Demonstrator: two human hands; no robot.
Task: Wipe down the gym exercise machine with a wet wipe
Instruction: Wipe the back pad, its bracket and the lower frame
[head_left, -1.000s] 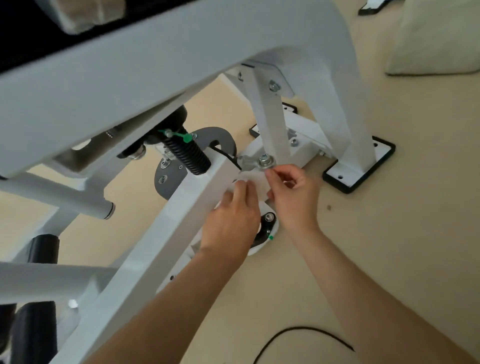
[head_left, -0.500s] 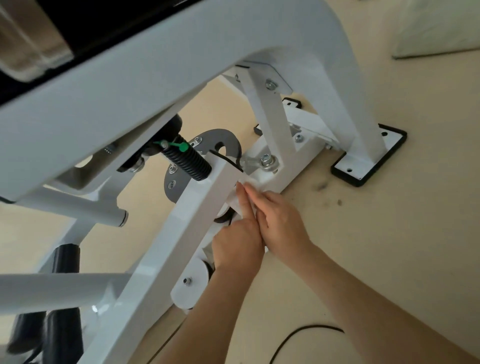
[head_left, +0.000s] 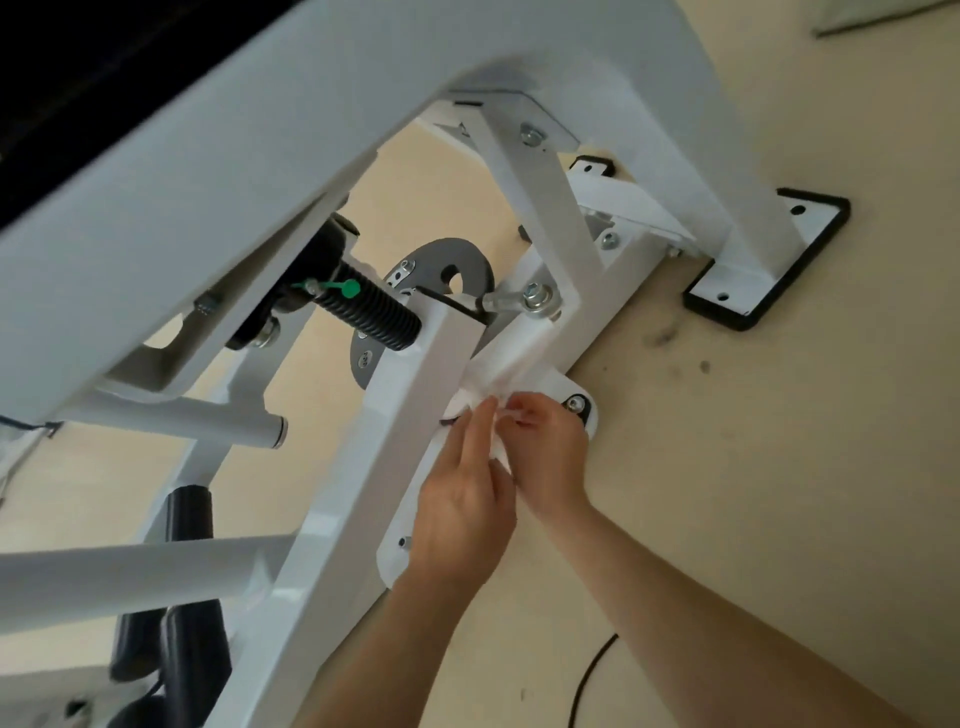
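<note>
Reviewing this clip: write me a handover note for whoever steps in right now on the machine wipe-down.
Left hand: fingers straight, laid against the wet wipe.
Right hand: fingers curled, pinching the same wipe.
The wipe is bunched on the machine's low white beam, just below the linkage bolt.
Done: the pictures do not show which parts have been wiped.
Left: probably finish this beam, then the other bars.
</note>
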